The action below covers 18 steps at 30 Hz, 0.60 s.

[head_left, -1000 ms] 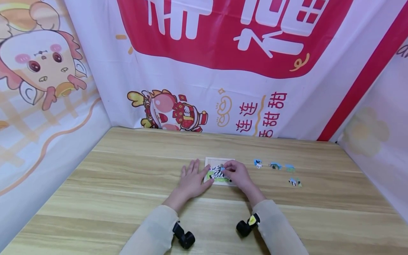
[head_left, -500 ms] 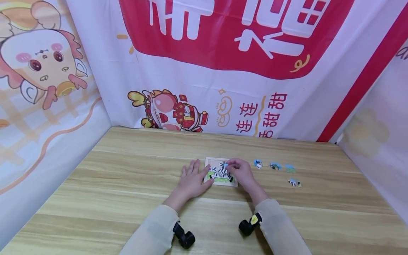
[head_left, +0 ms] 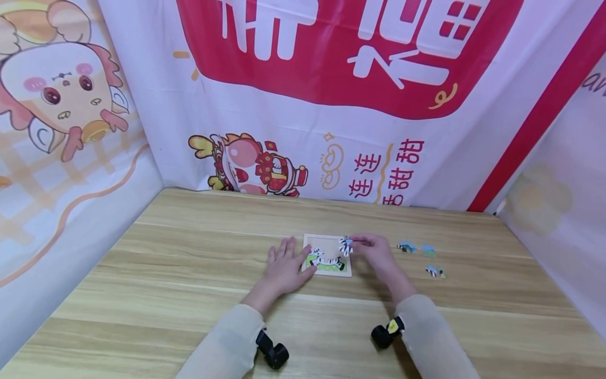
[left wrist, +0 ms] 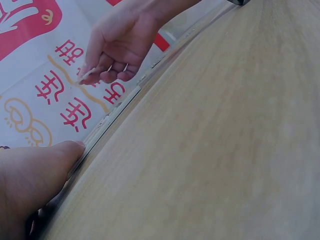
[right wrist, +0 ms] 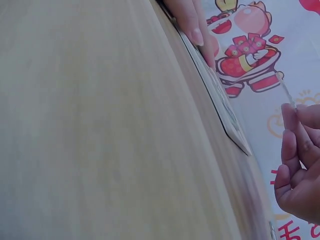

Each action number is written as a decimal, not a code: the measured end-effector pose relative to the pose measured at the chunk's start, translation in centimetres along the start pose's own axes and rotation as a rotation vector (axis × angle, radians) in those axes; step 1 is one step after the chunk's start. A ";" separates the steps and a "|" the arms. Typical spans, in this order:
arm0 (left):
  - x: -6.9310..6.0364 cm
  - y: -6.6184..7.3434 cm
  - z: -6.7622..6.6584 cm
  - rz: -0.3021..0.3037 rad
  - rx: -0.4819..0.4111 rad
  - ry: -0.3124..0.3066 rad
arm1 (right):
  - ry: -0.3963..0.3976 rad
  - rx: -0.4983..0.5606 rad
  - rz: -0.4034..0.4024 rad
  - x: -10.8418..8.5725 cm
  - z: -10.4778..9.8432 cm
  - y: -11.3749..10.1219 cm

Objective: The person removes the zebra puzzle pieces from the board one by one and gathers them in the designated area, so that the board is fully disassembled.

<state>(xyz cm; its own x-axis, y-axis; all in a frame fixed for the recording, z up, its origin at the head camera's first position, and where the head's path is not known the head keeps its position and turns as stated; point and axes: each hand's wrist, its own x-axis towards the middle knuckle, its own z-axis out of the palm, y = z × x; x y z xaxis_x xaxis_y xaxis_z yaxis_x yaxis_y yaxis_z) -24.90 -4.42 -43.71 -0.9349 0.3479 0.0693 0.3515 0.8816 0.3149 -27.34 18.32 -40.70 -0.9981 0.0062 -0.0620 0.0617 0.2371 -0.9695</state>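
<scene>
A small wooden tray puzzle (head_left: 306,269) with a zebra picture lies on the table; a bare area shows in its upper part. My left hand (head_left: 285,267) rests flat beside it, fingers spread, with the thumb on its left edge. Over the puzzle's right side, my right hand (head_left: 379,258) pinches a striped puzzle piece (head_left: 345,246) between thumb and fingertips. In the right wrist view this piece (right wrist: 286,91) is edge-on and raised above the puzzle. The left wrist view also shows the right hand (left wrist: 122,47) lifted clear of the table.
Several loose puzzle pieces lie to the right on the wooden table (head_left: 189,252), among them a blue-green piece (head_left: 428,250), a dark-and-blue piece (head_left: 406,247) and a striped piece (head_left: 432,271). A printed cloth (head_left: 284,116) hangs behind the table's far edge.
My right hand has moved right with the pinched piece, uncovering the bare area in the puzzle. It now covers where a loose piece lay. The left hand has stayed put.
</scene>
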 end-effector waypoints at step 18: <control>0.2 0.0 -0.1 0.005 -0.003 0.004 | -0.001 -0.034 0.008 -1.8 -7.2 0.4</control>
<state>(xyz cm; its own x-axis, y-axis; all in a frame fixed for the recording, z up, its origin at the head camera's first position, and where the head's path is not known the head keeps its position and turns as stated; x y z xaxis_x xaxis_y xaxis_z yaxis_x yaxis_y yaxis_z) -25.07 -4.42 -43.66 -0.9334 0.3510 0.0745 0.3559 0.8790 0.3173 -25.54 25.38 -39.29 -0.9975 0.0071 -0.0704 0.0697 0.2695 -0.9605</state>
